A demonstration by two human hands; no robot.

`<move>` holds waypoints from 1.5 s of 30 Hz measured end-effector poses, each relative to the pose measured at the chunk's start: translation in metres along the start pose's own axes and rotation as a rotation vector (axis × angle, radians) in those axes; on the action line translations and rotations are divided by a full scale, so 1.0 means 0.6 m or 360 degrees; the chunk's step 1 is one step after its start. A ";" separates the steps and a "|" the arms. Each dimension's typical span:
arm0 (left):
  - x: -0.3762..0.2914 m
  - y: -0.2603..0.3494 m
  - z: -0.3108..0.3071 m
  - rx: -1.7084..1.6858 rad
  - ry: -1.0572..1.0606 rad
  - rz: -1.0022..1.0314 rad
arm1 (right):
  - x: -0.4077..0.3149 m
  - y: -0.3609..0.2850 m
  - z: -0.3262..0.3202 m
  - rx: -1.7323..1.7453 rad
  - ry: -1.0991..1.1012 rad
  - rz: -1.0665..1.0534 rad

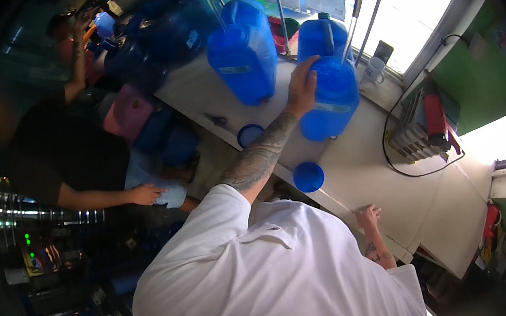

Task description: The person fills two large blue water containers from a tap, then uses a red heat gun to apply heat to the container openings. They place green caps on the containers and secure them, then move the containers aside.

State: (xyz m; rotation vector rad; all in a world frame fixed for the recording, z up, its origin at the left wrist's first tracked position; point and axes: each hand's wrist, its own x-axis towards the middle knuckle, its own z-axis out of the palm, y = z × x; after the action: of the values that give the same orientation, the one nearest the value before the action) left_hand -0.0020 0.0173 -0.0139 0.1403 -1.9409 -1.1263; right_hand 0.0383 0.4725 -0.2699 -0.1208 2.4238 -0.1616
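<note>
Water runs from a thin metal spout (349,41) into the wide mouth of a blue plastic water container (327,120). My left hand (303,88) rests against the left side of that mouth, thumb and fingers around its edge. To the left, a second blue water container (242,72) stands under another metal spout (215,9). Two round blue lids lie near the counter's front edge, one (308,177) below the container and one (250,136) partly behind my left forearm. My right hand (368,216) lies on the counter edge at the right, holding nothing.
A white counter (376,169) runs along the window. On it stand a stack with a red-handled tool (435,115) and a black cable; a white mug (375,70) is near the window. Large blue bottles (164,31) and a person in dark clothing (76,149) are at left.
</note>
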 end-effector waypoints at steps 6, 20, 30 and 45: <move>0.002 0.000 -0.002 -0.0001 -0.0006 0.0026 | 0.002 -0.003 0.005 -0.0062 0.0022 0.0027; 0.002 0.002 0.000 0.0016 0.0004 0.0031 | -0.013 -0.008 -0.006 -0.0018 0.0009 -0.0055; 0.000 0.003 0.000 0.0025 -0.0008 -0.0048 | -0.018 -0.012 -0.007 -0.0025 -0.0005 -0.0031; 0.003 0.006 -0.002 0.0007 -0.0028 -0.0034 | -0.015 -0.021 -0.009 -0.0063 -0.0035 -0.0003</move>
State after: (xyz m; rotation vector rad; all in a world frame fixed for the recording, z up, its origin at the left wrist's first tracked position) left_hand -0.0009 0.0179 -0.0098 0.1542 -1.9619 -1.1410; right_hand 0.0421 0.4615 -0.2583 -0.1419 2.4057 -0.1125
